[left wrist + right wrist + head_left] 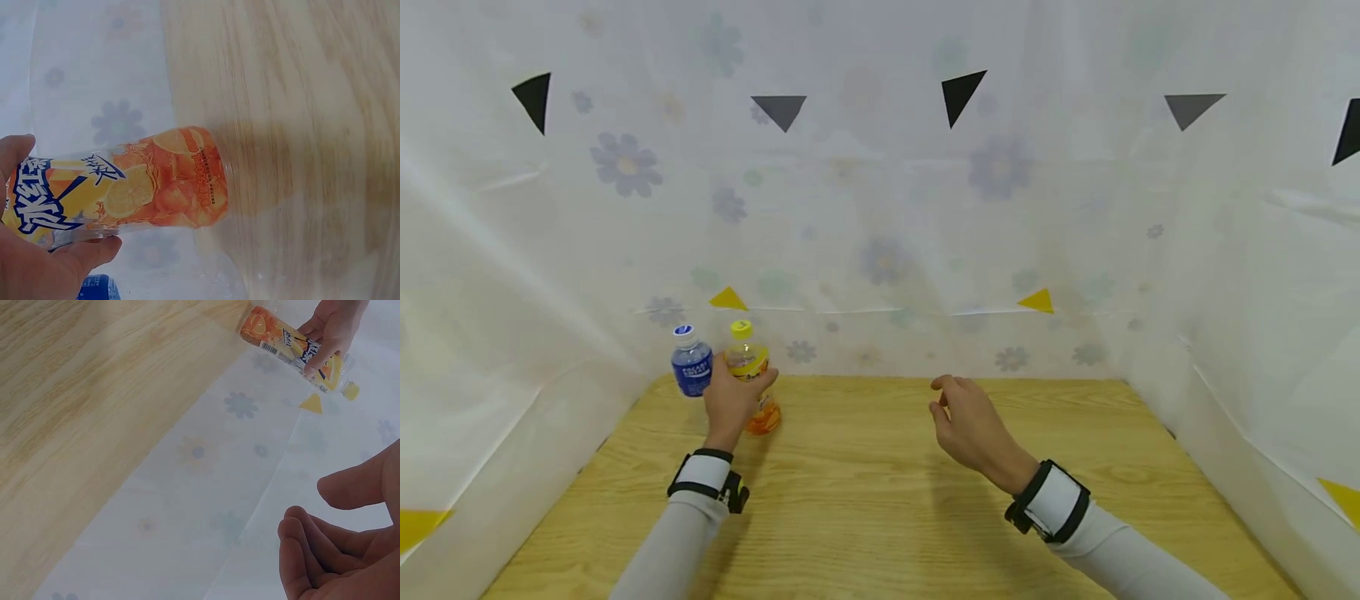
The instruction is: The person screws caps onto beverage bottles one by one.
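Observation:
My left hand (731, 403) grips an iced tea bottle (763, 417) with a yellow cap, thumb and fingers round its yellow label. Orange artwork with lemon slices covers the bottle's lower part (169, 181) in the left wrist view. Whether its base touches the wooden table is hard to tell. Just left of it stands a blue-labelled Pocari Sweat bottle (692, 367) with a white cap, partly behind the hand. Over the table's right half hovers my right hand (973, 425), fingers loosely curled, nothing held.
The wooden table (850, 517) ends at a white flowered sheet (880, 208) behind, with similar sheets rising at both sides. Black, grey and yellow triangles dot the sheets.

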Motion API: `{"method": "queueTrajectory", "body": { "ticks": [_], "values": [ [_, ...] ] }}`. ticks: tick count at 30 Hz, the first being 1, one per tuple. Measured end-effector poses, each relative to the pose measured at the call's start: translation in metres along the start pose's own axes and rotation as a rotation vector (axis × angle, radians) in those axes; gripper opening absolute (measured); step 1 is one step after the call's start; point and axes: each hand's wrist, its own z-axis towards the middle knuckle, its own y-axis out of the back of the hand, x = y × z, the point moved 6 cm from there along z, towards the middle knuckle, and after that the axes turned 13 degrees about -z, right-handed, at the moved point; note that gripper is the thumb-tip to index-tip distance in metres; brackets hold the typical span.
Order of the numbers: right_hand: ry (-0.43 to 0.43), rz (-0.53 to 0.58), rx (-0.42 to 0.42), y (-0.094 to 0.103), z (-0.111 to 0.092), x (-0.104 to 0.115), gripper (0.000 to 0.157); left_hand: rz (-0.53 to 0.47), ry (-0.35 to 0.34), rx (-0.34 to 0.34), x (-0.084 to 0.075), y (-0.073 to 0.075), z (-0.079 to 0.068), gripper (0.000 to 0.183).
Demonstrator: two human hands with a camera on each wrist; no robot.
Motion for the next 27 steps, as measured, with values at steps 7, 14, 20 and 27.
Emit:
{"method": "queueTrajectory", "body": {
  "ticks": [7,14,20,27],
  "values": [
    [-0.010,0.023,0.027,-0.004,-0.001,-0.001,0.024,-0.026,-0.011,-0.024,0.005,0.000,-0.001,0.081],
    [-0.008,0.024,0.030,-0.005,-0.003,-0.002,0.023,-0.016,-0.013,-0.041,0.003,-0.001,-0.002,0.084],
    [-0.002,0.021,0.020,-0.005,-0.003,-0.002,0.022,-0.039,-0.037,-0.038,0.002,-0.001,-0.004,0.086],
    [-0.013,0.020,0.035,-0.010,-0.005,-0.005,0.023,-0.004,-0.109,-0.106,-0.011,0.005,-0.002,0.091]
  ]
}}
